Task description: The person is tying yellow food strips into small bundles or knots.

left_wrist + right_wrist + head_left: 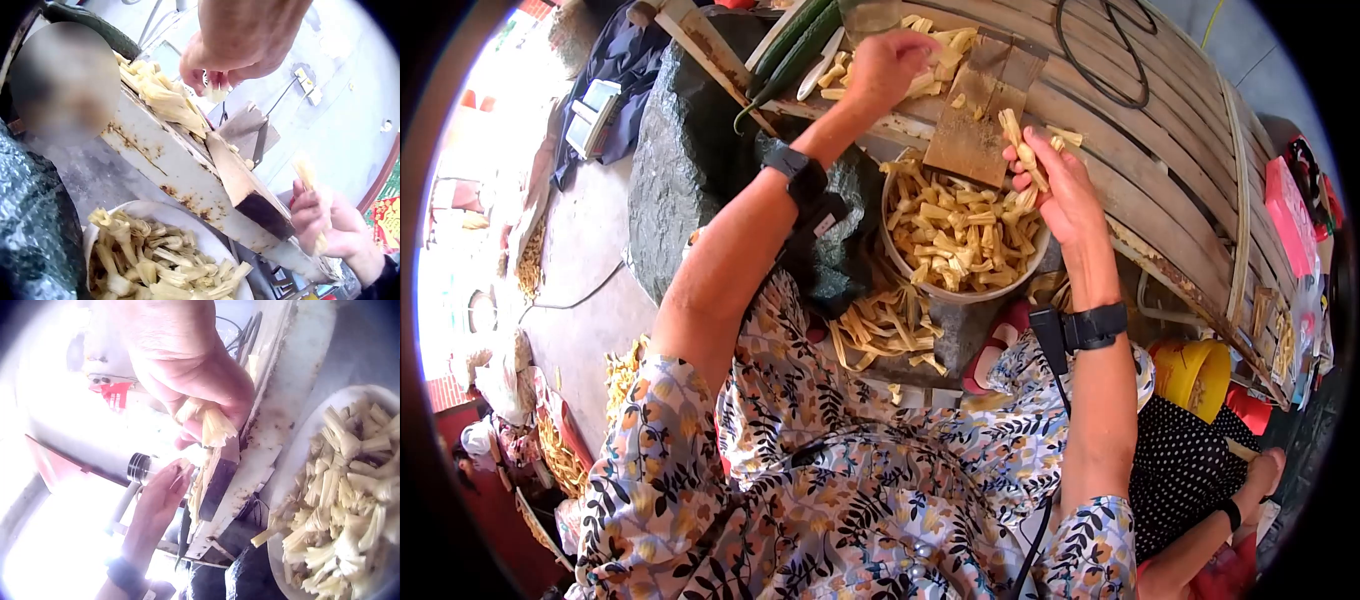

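- The left hand (890, 72) is raised over the pile at the back, fingers bent down; the left wrist view shows its fingertips pinching a small pale bit (215, 94), which the head view barely shows.
- The right hand (1060, 190), nearly closed, has its fingers and thumb curled round the knotted piece (1025, 150).
- The knotted piece is above the tabletop's edge, beside the block and above the bowl's right side in the head view; it is pale yellow, narrow in the middle, and the right wrist view shows its frayed, fanned end.
- Both forearms reach forward, the left bent inward across the front, the right straighter.
- The block (972, 140), brown wood with crumbs on top, lies at the tabletop's edge and juts over the bowl.
- The bowl (888, 222), white-rimmed, is heaped with similar knotted pieces below that edge.
- The pile (945, 65) of pale strips lies on the slatted tabletop (1140, 165), behind and left of the block.
- Two long green vegetables (798, 48) lie left of the pile; a dark cable (1090, 75) loops to the right.
- The left wrist view shows rust on the tabletop's pale side.
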`<state>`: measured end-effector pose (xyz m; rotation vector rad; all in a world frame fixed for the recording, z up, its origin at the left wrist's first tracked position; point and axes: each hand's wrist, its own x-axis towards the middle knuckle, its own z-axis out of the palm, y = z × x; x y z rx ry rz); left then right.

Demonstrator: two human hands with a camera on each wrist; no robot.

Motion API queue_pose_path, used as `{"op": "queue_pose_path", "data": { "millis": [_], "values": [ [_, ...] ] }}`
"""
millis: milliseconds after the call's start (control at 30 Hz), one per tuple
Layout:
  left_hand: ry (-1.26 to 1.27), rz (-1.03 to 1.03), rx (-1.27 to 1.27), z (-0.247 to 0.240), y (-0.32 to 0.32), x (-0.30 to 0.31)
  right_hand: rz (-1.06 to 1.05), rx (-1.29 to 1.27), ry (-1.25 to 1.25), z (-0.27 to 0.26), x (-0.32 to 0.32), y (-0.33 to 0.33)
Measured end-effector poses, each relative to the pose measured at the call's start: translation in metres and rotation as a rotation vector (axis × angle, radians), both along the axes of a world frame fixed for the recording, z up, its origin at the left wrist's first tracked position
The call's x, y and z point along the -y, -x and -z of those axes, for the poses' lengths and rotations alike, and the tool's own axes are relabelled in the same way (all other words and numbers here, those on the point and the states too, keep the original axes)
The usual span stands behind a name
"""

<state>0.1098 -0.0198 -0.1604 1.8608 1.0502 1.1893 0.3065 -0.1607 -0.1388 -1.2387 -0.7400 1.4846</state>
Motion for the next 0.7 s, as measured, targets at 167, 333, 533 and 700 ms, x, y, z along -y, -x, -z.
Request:
{"op": "queue_pose_path", "data": {
  "millis": [167,333,533,700],
  "values": [
    [-0.229,-0.101,-0.048,-0.012,0.009,-0.002,-0.087,-0.01,0.099,0.011,0.037,0.012],
    [0.022,0.078,-0.081,-0.032,0.033,0.042,-0.098,0.653,-0.123,0.077,0.043,0.022],
    [0.637,0.667,-0.587,-0.023,0.086,0.079,-0.185,1.208,-0.538,0.063,0.046,0.041],
    [0.471,0.952,-0.566,0.087,0.09,0.145,-0.415,0.894,-0.401,0.064,0.044,0.053]
  ]
}}
